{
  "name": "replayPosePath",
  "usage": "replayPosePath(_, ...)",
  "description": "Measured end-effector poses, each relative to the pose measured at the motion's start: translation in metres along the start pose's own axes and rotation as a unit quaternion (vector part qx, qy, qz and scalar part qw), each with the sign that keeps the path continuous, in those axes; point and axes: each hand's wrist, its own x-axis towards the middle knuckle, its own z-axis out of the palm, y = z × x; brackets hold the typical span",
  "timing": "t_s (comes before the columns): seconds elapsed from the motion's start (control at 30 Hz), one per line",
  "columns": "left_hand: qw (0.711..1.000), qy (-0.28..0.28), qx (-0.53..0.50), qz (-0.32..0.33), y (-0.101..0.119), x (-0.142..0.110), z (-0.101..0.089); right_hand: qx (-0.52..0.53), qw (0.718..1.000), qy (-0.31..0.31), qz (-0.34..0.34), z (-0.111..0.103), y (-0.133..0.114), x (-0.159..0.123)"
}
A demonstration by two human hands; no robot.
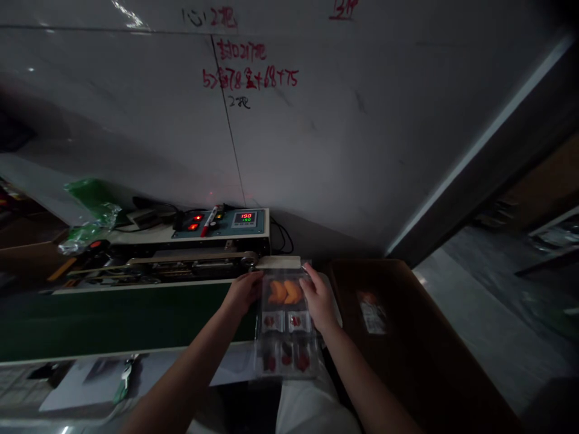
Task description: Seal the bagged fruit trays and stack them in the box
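My left hand (244, 293) and my right hand (319, 298) hold the far corners of a clear plastic food package (284, 319). Inside it lie orange food pieces at the far end, with several small red-and-white sachets nearer me. The package's far edge points toward a pale strip (278, 261) at the end of a band sealer (158, 265). My left hand rests just beside the sealer's green conveyor belt (113, 322).
The sealer's control panel (221, 223) shows red digits reading 190, with a red marker (210, 221) lying on it. A crumpled green plastic bag (90, 211) sits to the left. A brown carton (398, 325) with a packet (373, 312) stands right, before a wall (339, 120) with handwritten notes.
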Motion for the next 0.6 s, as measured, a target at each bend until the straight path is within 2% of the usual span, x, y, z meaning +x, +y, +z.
replayPosePath(0.13,1.000,0.013,0.003,0.017,0.001,0.002,-0.003,-0.029,0.999,0.014,-0.004,0.010,0.003,0.001)
replayPosePath(0.27,0.999,0.026,0.001,0.037,0.004,0.001,-0.007,-0.076,0.994,0.050,-0.065,0.021,0.005,0.002)
replayPosePath(0.37,0.998,0.041,-0.004,0.048,0.007,-0.001,-0.013,-0.117,0.988,0.068,-0.078,0.031,0.006,0.002)
replayPosePath(0.6,0.996,0.072,-0.013,0.056,0.017,-0.004,-0.038,-0.132,0.985,0.058,-0.099,0.061,0.008,-0.002)
